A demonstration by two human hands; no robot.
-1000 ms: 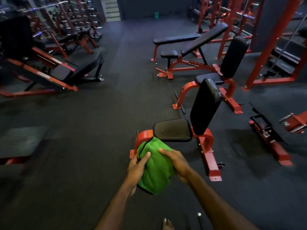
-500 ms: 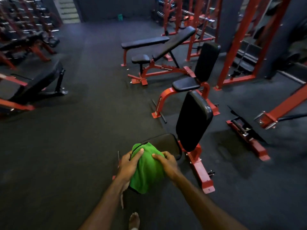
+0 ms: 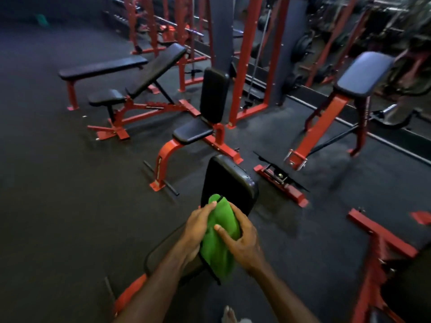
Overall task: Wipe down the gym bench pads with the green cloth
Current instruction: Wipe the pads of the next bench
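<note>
A folded green cloth [image 3: 218, 238] hangs between both my hands, just above the nearest bench. My left hand [image 3: 197, 229] holds its left side with the fingers wrapped round the fold. My right hand [image 3: 242, 241] grips its right side, thumb laid across the front. The nearest bench has an upright black back pad [image 3: 229, 183] right behind the cloth and a black seat pad [image 3: 163, 255] under my left forearm, partly hidden. Its red frame [image 3: 130, 297] shows at the lower left.
A second upright seat bench [image 3: 193, 134] stands just beyond. An incline bench [image 3: 154, 71] and a flat bench [image 3: 102, 67] lie farther left. Red rack posts [image 3: 245, 66] and a padded red stand [image 3: 363, 73] fill the right. Dark rubber floor [image 3: 58, 194] spreads to the left.
I have stepped closer to the nearest bench and the view has swung right. Both hands have carried the cloth from the seat pad's front up to the base of the back pad.
</note>
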